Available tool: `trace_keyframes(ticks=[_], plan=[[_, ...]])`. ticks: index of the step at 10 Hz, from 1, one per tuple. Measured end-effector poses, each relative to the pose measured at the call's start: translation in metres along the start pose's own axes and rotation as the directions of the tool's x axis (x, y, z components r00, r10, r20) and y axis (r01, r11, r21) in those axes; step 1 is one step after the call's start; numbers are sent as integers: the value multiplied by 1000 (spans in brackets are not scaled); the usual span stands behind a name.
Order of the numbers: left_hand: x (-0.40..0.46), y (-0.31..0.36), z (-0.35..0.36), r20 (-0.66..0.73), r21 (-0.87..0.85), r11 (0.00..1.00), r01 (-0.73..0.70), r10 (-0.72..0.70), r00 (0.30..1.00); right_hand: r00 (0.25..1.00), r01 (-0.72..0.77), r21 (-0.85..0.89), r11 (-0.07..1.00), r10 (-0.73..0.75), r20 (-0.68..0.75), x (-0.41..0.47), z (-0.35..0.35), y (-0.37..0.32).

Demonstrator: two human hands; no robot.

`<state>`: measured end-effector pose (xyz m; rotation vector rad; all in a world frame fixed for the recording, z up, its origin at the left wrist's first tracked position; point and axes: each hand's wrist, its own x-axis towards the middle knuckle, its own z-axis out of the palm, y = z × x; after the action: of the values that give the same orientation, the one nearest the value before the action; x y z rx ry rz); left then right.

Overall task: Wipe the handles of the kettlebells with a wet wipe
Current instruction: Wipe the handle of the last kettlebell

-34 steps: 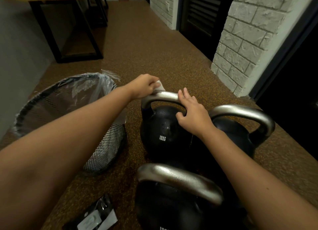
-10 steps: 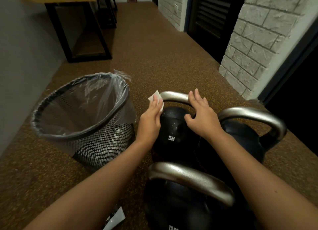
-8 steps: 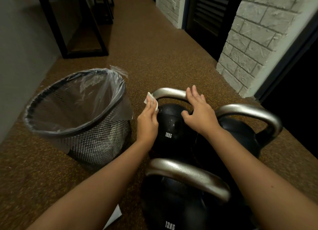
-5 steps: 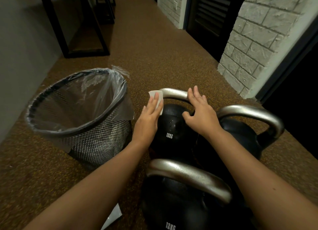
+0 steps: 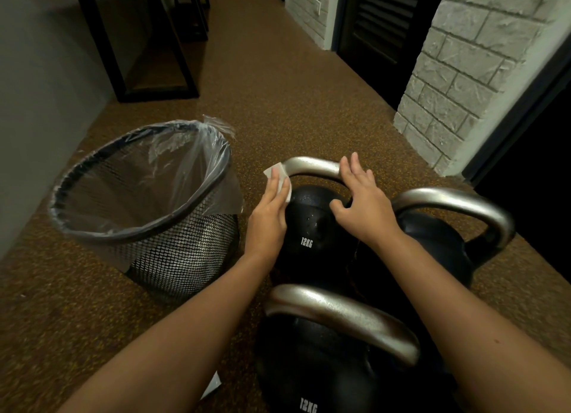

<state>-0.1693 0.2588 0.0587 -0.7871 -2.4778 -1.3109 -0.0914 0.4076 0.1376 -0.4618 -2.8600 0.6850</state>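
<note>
The left hand point(image 5: 268, 218) presses a white wet wipe point(image 5: 279, 180) flat-fingered against the smooth steel handle point(image 5: 312, 167) (pebbled black kettlebell point(image 5: 312, 227)), while the right hand point(image 5: 361, 205), grip released, rests there.

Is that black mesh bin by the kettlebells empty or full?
Looks empty: the black mesh wastebasket stands upright, and only its clear plastic liner shows inside; the very bottom is hidden.

Three kettlebells stand clustered on the floor point(image 5: 309, 103): the far kettlebell point(image 5: 312, 224) at 12 o'clock, the right kettlebell point(image 5: 438, 242) at 2 o'clock beside it, the near kettlebell point(image 5: 321, 366) at 6 o'clock. The bin point(image 5: 148, 208) stands at 9 o'clock of the far one. A table point(image 5: 136, 41) stands at 11 o'clock, well behind the bin.
</note>
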Motion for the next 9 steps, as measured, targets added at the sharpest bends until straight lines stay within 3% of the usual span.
trace_keyframes(ticks=[2,3,5,6,7,8,9], plan=[[-3,4,0,-73,-248,953,173,-196,978,1000,-4,12,1000,3,9,-1,-1,-1],[5,14,-6,-166,-242,939,245,-289,943,1000,-9,15,1000,9,11,-1,-2,-1],[35,28,-17,-164,-213,901,379,-415,895,1000,-6,6,1000,6,12,-1,-2,-2],[47,33,-25,-108,-140,939,314,-330,938,1000,-6,-1,1000,6,8,0,-2,-1],[45,35,-28,6,-50,998,30,-30,1000,1000,-13,-7,1000,13,0,-1,0,-1],[34,25,-22,80,12,988,-152,151,985,1000,-13,-3,1000,13,3,-1,1,-1],[24,16,-14,5,-106,993,-47,48,999,1000,-12,-10,1000,12,7,0,0,-1]])
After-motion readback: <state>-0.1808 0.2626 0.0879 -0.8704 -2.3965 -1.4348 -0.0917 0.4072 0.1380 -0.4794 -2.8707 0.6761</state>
